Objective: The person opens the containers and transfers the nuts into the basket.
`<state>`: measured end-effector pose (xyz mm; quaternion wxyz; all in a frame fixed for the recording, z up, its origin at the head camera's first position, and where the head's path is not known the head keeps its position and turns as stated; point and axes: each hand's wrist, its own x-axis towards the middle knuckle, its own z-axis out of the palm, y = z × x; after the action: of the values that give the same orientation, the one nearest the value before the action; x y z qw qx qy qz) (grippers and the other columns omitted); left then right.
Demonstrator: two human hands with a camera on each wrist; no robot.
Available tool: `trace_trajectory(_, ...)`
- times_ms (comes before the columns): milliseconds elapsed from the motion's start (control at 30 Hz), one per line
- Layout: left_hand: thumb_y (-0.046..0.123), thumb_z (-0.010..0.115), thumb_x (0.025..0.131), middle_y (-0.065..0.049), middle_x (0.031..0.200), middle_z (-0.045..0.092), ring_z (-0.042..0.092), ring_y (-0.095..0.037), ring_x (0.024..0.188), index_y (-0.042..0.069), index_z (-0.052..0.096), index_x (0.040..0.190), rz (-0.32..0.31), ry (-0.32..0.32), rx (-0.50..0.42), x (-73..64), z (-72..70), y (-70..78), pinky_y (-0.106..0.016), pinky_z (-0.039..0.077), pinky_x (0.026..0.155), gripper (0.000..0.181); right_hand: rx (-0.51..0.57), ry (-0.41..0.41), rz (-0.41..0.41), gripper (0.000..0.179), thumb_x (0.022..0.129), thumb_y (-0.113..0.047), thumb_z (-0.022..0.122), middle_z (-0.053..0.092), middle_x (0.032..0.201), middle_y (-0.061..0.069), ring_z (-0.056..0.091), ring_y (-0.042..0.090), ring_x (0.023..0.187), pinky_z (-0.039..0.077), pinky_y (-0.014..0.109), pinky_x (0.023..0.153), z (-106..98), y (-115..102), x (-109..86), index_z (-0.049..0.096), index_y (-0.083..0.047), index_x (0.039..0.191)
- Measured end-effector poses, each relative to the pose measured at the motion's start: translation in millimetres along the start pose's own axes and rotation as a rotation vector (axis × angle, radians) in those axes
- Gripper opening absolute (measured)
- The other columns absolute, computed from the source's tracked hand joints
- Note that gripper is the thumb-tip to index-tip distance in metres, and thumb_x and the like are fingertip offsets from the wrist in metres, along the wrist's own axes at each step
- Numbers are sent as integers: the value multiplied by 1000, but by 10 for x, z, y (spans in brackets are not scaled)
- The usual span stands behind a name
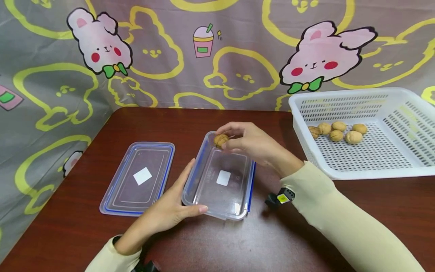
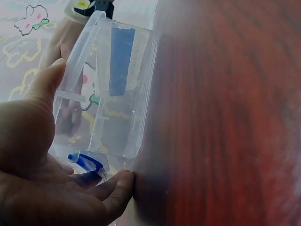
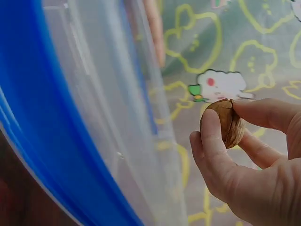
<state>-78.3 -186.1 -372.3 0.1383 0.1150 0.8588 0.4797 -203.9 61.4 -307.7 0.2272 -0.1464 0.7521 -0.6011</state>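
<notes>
A clear plastic food container [image 1: 214, 196] with blue clips and a white label sits tilted on the table in front of me. My left hand [image 1: 168, 207] grips its near left corner, thumb at the near rim and fingers along the left side; the left wrist view shows the same hold on the container [image 2: 124, 103]. Over the container's far left corner, my right hand [image 1: 249, 145] pinches a walnut [image 1: 221, 141]. In the right wrist view the walnut [image 3: 225, 123] is between thumb and fingers, apart from the container wall.
The clear lid [image 1: 142, 192] with a blue seal lies flat left of the container. At the right stands a white perforated basket [image 1: 316, 158] holding several walnuts [image 1: 354, 137]. A patterned curtain [image 1: 153, 87] hangs behind the brown table [image 1: 231, 249].
</notes>
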Motion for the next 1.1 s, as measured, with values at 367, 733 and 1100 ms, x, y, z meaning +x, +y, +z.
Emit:
trace_trajectory(367,35,86,87,-12,177,12,25,-41,158,33,1,170,6,25,2,-14,16,-24,-70,22,124,119,-20,91,-61,36,95,-10,75,72,120,7,67,22,108,60,36,98,-446,-95,-414,67,-7,130)
trace_trajectory(733,36,85,89,-10,178,8,18,-42,160,34,-1,170,8,9,23,-2,14,-17,-73,21,123,118,205,256,-84,33,97,-2,72,68,125,0,72,16,105,61,23,88,-1110,117,-833,69,-13,128)
trace_trajectory(1100,37,85,89,-9,178,8,19,-42,160,32,0,170,6,12,36,-12,12,-10,-72,21,123,118,138,343,47,32,99,-1,68,63,123,-7,65,8,107,61,21,86,-1727,411,-1022,76,-28,115)
